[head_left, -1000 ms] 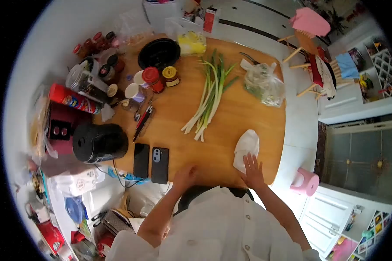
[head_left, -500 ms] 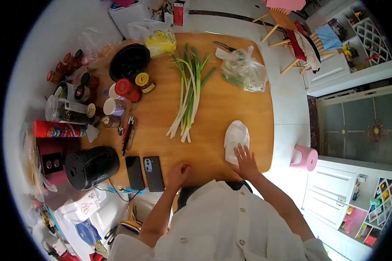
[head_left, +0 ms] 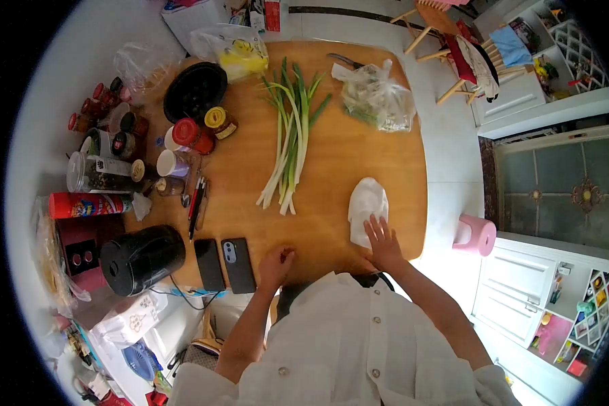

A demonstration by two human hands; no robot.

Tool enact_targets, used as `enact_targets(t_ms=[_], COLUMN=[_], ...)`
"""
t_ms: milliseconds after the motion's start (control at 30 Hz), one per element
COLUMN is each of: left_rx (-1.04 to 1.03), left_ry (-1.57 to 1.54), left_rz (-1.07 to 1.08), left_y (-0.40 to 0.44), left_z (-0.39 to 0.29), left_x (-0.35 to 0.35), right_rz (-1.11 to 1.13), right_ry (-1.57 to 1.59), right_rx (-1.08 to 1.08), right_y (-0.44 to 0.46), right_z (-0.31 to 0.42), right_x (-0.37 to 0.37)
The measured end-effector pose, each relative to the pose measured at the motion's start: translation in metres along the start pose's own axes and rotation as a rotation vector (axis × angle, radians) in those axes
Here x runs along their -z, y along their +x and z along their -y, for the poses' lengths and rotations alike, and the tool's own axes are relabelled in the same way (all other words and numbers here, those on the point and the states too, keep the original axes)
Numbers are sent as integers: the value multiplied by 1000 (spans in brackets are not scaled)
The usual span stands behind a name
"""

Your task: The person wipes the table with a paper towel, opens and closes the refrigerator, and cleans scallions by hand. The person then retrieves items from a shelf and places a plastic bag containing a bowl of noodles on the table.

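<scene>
My right hand (head_left: 386, 249) lies with its fingers spread on the lower part of a folded white cloth (head_left: 368, 199), near the table's front edge. My left hand (head_left: 276, 266) rests at the same edge, its fingers curled into a loose fist, and I see nothing in it. The grey phone (head_left: 239, 267) is the nearest thing to its left, with a black phone (head_left: 210, 265) beside that. Farther up the table lies a bunch of green onions (head_left: 292, 145), white ends toward me, touched by neither hand.
At the back right of the wooden table (head_left: 335, 203) are a plastic bag of greens (head_left: 380, 98) and a dark-handled tool (head_left: 345, 60). Jars, a black bowl (head_left: 195, 93), pens (head_left: 197, 206) and a black appliance (head_left: 142, 260) crowd the left. A pink stool (head_left: 477, 235) stands right.
The view has shifted slightly, so the table and its things sit a little higher in the picture. Both hands keep their places on the table.
</scene>
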State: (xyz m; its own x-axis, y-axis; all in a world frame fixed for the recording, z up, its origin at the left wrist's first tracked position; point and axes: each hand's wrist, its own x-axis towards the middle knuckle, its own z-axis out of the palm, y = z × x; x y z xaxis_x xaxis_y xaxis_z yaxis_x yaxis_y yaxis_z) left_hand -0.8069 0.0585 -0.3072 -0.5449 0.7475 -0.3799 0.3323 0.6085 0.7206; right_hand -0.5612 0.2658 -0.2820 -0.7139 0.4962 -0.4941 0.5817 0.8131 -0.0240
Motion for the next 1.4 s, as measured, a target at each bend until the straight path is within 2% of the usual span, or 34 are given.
enact_targets(t_ms=[233,733,1000,1200,1400], left_rx=[0,-33,-45,80,14], left_ry=[-48,-50,-12,-58,-14], left_rz=[9,-7,-17,76,14], left_y=[0,1,3,3,3], left_z=[-6,0,1,-4,-5], left_x=[4,2,1,3,2], right_rz=[-71,-93,-61,-44,-65], right_ry=[53,10,90,72,86], right_rx=[-12,-32,-15,-18,-19], right_y=[0,2,0,0,-1], right_z=[-2,-2,0,-1,-1], right_x=[-13,-21,-8,-8,-9])
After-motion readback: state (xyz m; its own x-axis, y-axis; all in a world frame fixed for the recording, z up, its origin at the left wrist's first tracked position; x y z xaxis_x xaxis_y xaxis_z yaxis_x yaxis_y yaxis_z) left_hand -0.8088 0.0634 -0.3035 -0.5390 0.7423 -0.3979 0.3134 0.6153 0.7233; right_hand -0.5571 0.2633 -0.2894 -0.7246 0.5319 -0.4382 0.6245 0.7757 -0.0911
